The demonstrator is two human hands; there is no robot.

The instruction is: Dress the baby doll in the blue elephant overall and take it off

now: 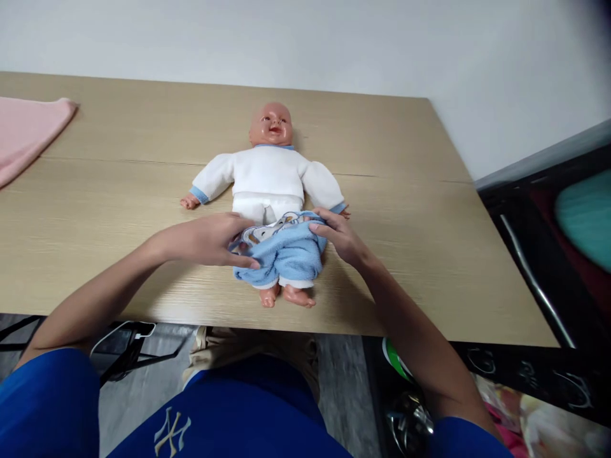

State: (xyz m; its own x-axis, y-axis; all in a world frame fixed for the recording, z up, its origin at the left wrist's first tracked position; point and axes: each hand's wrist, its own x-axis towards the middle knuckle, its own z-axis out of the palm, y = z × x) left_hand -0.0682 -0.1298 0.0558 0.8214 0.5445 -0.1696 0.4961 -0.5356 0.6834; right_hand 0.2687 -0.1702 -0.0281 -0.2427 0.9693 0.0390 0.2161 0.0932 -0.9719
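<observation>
A baby doll (pixel 268 168) lies on its back, head away from me, in a white long-sleeved top with blue cuffs. Light blue trousers (pixel 289 251) with a printed animal pattern at the top cover its legs, bunched around the thighs. Its bare feet stick out of the leg openings, and white cloth shows between top and waistband. My left hand (pixel 212 240) grips the left side of the trousers, thumb on the outside and fingertips partly hidden. On the other side, my right hand (pixel 340 234) pinches the waistband, close to the doll's cuff.
The doll rests on a light wooden table (pixel 405 254) against a white wall. A pink cloth (pixel 31 130) lies at the far left. Below the front edge, a black object with a white cable (pixel 121 346) is at the left. Dark furniture (pixel 539 254) stands at the right.
</observation>
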